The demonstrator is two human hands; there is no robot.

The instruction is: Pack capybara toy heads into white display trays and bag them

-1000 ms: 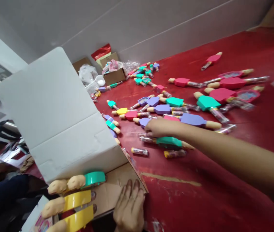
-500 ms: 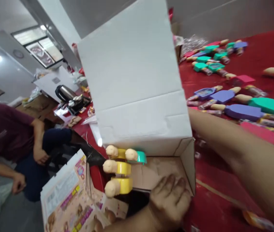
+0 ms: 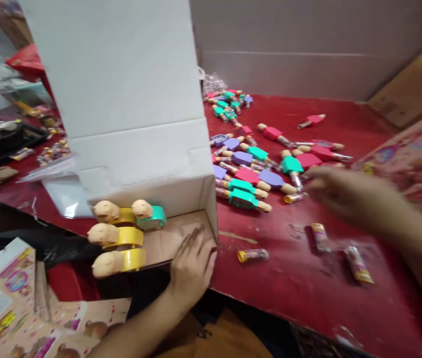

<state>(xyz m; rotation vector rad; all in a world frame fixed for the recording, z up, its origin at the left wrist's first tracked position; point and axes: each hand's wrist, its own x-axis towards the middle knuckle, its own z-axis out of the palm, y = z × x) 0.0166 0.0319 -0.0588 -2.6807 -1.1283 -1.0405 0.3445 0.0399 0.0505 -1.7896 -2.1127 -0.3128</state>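
Observation:
An open white cardboard box [image 3: 138, 149] stands at the table's front edge with its tall lid flap up. Along its left side sit three yellow toys with beige animal-like heads [image 3: 119, 234] and one green toy of the same kind [image 3: 151, 215]. My left hand [image 3: 193, 263] lies over the box's front right, its fingers stretched out and slightly apart on the brown inside. My right hand [image 3: 324, 186] is over the table, near a green paddle-shaped toy [image 3: 292, 163] with a clear wrapped tube. Motion smears its fingers, so its grip is unclear.
Several pink, purple and green paddle-shaped toys [image 3: 246, 158] lie spread behind my hands on the red table [image 3: 278, 278]. Loose wrapped tubes [image 3: 358, 263] lie nearer. Printed cartons [image 3: 415, 154] stand at the right; folded printed packaging [image 3: 20, 303] is at lower left.
The view has swung right. My right hand, out of sight behind the box flap earlier, now shows over the toys at the right. My left hand stays at the box; the seated person is out of view.

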